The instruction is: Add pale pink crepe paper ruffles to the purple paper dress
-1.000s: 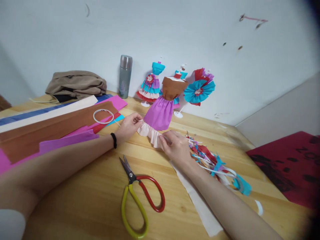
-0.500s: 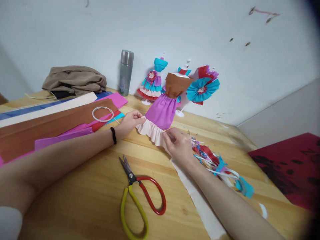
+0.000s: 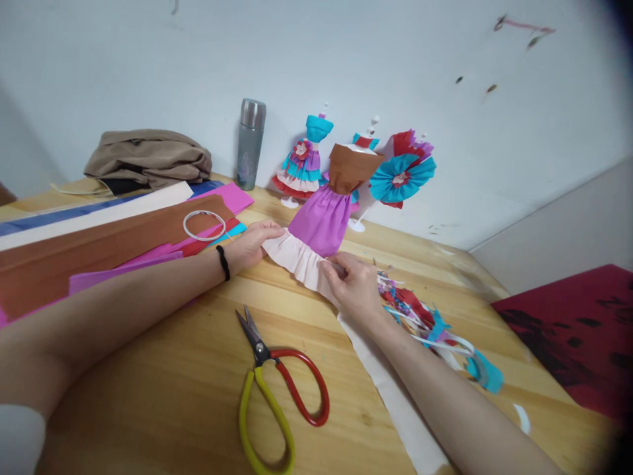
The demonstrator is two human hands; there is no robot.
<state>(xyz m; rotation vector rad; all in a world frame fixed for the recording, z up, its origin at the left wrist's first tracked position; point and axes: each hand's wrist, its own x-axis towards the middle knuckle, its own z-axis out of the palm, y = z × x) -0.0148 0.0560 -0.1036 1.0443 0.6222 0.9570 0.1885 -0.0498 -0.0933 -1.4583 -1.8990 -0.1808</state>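
Observation:
A pale pink strip of crepe paper point(image 3: 299, 261), gathered into ruffles along its upper part, stretches between my hands. My left hand point(image 3: 254, 243) pinches its left end. Further along, my right hand point(image 3: 355, 284) grips the strip between thumb and fingers, and the smooth rest of it runs under my right forearm toward the table's front. Just behind the ruffle stands a small dress form with a brown top point(image 3: 352, 168) and a purple skirt point(image 3: 320, 219). Whether the strip touches the skirt's hem I cannot tell. Scissors point(image 3: 261, 354) with one red and one yellow handle lie with blades slightly parted in front.
Coloured paper sheets point(image 3: 99, 254) and a coil of white wire point(image 3: 186, 227) lie left. A flask point(image 3: 250, 145), a small tiered dress point(image 3: 299, 165) and a blue paper rosette point(image 3: 403, 178) line the wall. Paper scraps point(image 3: 415, 310) lie right; brown cloth point(image 3: 148, 158) sits back left.
My left hand has shifted slightly left and turned, and the ruffle's left end is drawn out a little flatter. The right hand stays nearly in place.

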